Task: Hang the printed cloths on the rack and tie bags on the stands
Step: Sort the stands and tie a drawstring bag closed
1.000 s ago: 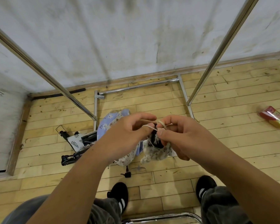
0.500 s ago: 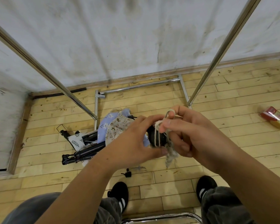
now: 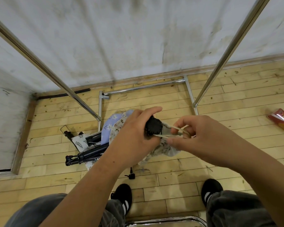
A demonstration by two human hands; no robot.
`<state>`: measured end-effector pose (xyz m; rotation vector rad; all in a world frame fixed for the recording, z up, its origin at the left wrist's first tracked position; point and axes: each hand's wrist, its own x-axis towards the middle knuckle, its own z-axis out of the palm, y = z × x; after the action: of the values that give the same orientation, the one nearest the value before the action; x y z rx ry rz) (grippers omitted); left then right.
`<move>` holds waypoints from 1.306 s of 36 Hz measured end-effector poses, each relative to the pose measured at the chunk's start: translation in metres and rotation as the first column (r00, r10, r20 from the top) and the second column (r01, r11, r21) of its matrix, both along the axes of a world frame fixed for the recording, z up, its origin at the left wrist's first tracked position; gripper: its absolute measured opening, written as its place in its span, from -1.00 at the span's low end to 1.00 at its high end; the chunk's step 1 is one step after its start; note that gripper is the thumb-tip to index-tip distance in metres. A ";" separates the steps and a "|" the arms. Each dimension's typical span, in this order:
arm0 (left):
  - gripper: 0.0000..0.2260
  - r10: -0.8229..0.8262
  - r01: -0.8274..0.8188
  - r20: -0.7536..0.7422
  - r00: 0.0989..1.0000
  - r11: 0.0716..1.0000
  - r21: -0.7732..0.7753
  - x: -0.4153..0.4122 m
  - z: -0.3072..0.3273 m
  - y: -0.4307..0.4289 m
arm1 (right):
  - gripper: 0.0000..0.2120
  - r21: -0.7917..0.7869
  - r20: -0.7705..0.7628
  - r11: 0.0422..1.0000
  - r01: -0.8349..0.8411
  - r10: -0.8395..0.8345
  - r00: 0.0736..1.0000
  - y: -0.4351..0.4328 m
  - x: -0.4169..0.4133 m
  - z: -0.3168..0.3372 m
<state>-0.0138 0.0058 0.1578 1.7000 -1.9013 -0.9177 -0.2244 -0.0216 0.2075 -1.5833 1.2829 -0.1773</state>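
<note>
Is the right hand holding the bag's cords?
Yes, the right hand pinches the cream cords stretched from the black stand top.

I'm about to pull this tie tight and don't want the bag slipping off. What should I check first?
1. Left hand grips the black stand top: ok.
2. Right hand pinches the cords: ok.
3. Cords run stretched from the stand top to the right hand: ok.
4. Knot formed: cannot tell, the fingers hide it.
5. Printed bag hangs under both hands: ok.
</note>
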 end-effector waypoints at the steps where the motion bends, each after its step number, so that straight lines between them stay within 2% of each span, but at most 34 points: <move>1: -0.34 0.002 -0.002 0.002 1.000 1.000 -0.004 0.000 0.000 0.000 | -0.87 -0.015 -0.035 1.000 -0.025 0.024 0.999 0.001 0.001 -0.002; 4: -0.28 -0.004 0.004 0.015 1.000 1.000 0.000 0.000 -0.002 0.000 | -0.85 -0.024 -0.098 0.998 -0.066 0.063 0.993 0.005 0.002 -0.006; 8: -0.24 -0.028 0.028 0.035 0.999 1.000 -0.003 -0.001 -0.005 0.000 | -0.68 -0.001 -0.136 0.998 -0.067 0.066 0.988 0.003 0.006 -0.007; 10: -0.23 -0.044 0.045 0.046 0.998 0.999 -0.006 -0.001 -0.007 0.001 | -0.61 0.052 -0.118 0.998 -0.034 0.040 0.992 0.002 0.008 -0.006; 12: -0.21 -0.056 0.055 0.049 0.997 0.998 0.007 -0.002 -0.008 0.002 | -0.57 0.169 -0.045 0.985 0.039 -0.032 0.998 0.002 0.007 -0.004; 15: -0.15 -0.063 0.062 0.048 0.997 0.998 0.021 -0.004 -0.013 0.002 | -0.59 0.324 0.111 0.940 0.111 -0.154 0.982 0.004 0.007 0.001; 19: -0.09 -0.045 0.045 0.019 0.999 0.999 0.027 -0.008 -0.015 0.002 | -0.63 0.348 0.182 0.920 0.179 -0.254 0.950 0.004 0.009 0.000; 23: -0.17 0.000 0.003 -0.038 0.999 0.997 0.075 -0.011 -0.011 0.002 | -0.65 0.368 0.227 0.900 0.235 -0.332 0.916 0.004 0.010 -0.001; 29: -0.30 -0.026 0.030 -0.038 0.999 0.992 0.122 -0.013 -0.010 0.005 | -0.68 0.370 0.329 0.914 0.166 -0.296 0.897 0.006 0.012 -0.001; 35: -0.29 -0.035 0.039 -0.034 0.999 0.992 0.124 -0.014 -0.016 0.006 | -0.69 0.473 0.414 0.877 0.087 -0.308 0.856 0.007 0.014 -0.003; 40: -0.27 -0.023 0.025 -0.046 0.999 0.998 0.056 -0.013 -0.019 0.007 | -0.67 0.550 0.440 0.835 0.002 -0.291 0.850 0.009 0.015 0.000; 44: -0.29 -0.030 0.034 -0.065 0.997 0.998 0.061 -0.017 -0.011 0.009 | -0.68 0.503 0.449 0.862 0.060 -0.320 0.834 0.008 0.014 -0.003; 47: -0.26 -0.055 0.070 -0.116 0.992 0.989 0.133 -0.020 -0.004 0.008 | -0.69 0.477 0.458 0.869 0.128 -0.370 0.808 0.007 0.014 -0.006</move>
<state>-0.0342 0.0135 0.1538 1.6345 -1.8648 -1.1669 -0.2108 -0.0149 0.2018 -0.8818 0.9893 -0.4489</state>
